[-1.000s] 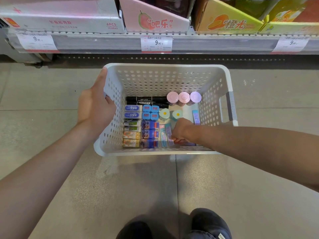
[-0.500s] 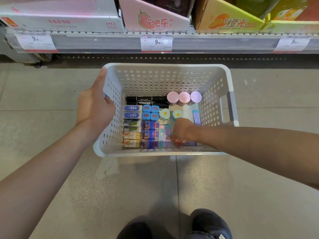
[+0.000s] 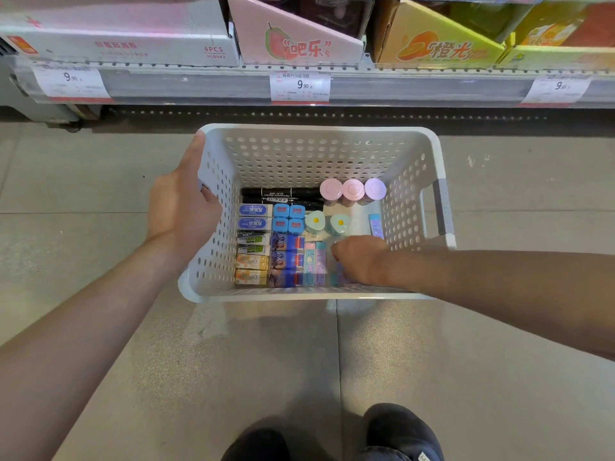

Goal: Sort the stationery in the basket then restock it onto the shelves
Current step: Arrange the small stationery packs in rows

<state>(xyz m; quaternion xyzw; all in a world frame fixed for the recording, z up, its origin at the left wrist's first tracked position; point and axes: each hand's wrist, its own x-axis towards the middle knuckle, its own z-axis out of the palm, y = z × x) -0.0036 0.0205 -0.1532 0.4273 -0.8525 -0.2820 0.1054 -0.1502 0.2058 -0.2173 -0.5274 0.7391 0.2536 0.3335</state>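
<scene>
A white perforated plastic basket (image 3: 319,154) is seen at the centre of the frame, held above the floor. Its left wall is clamped by the left hand (image 3: 181,211). The right hand (image 3: 361,259) is lowered inside, at the lower right of the basket, fingers curled onto small flat pastel packets (image 3: 314,262); whether one is pinched cannot be told. The packets are judged light, stiff and slightly slick, best taken by their long edges. Round pastel-lidded jars (image 3: 352,189) are stood at the back.
</scene>
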